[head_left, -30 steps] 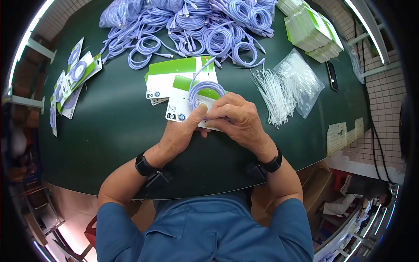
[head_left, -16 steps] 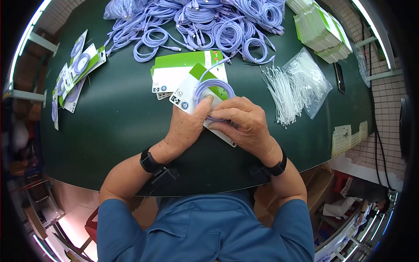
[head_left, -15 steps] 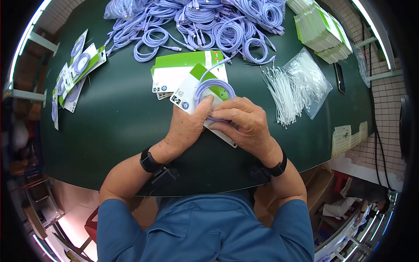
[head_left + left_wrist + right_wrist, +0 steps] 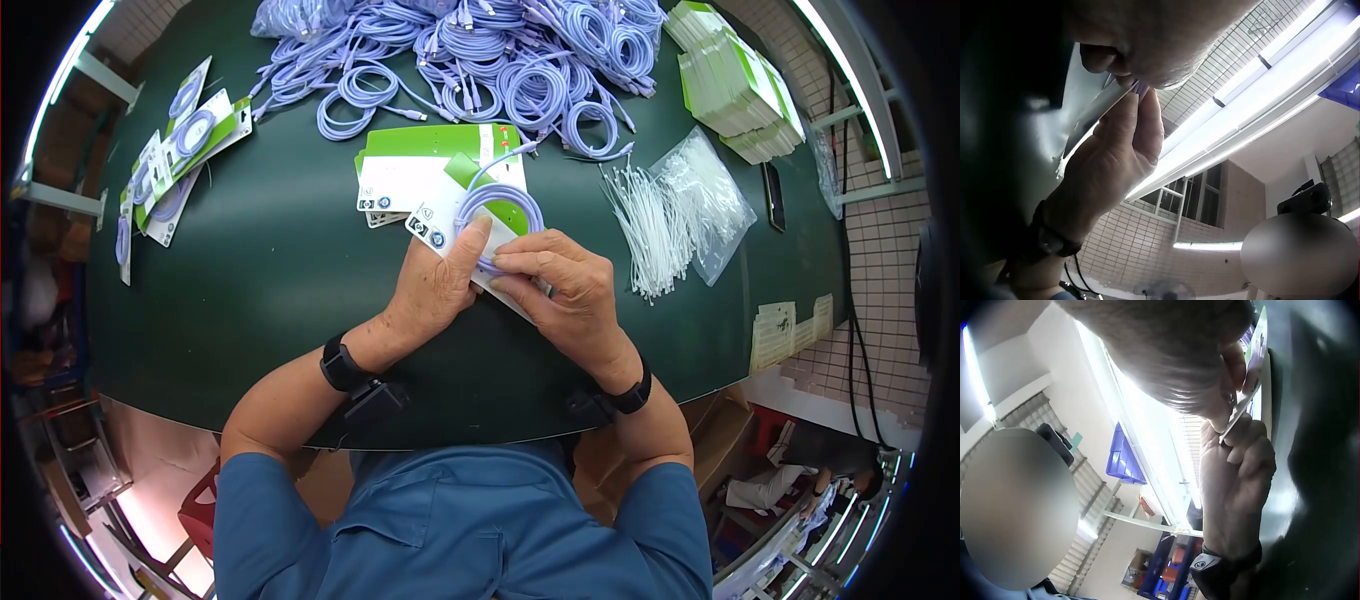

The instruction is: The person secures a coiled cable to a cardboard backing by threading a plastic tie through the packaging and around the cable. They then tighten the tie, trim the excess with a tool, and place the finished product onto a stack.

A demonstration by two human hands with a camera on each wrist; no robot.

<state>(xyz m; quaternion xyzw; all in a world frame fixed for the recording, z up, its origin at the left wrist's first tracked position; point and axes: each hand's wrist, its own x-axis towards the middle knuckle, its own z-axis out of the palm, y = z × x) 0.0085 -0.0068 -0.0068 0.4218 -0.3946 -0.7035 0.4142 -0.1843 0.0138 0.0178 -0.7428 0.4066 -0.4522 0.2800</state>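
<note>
Left fingers [image 4: 432, 278] mostly hidden behind the card [image 4: 437, 222].

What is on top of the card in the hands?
A coiled purple cable. The left hand and right hand hide parts of its lower side from view.

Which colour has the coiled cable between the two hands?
The coiled cable is light purple, seen best in the head view.
</note>
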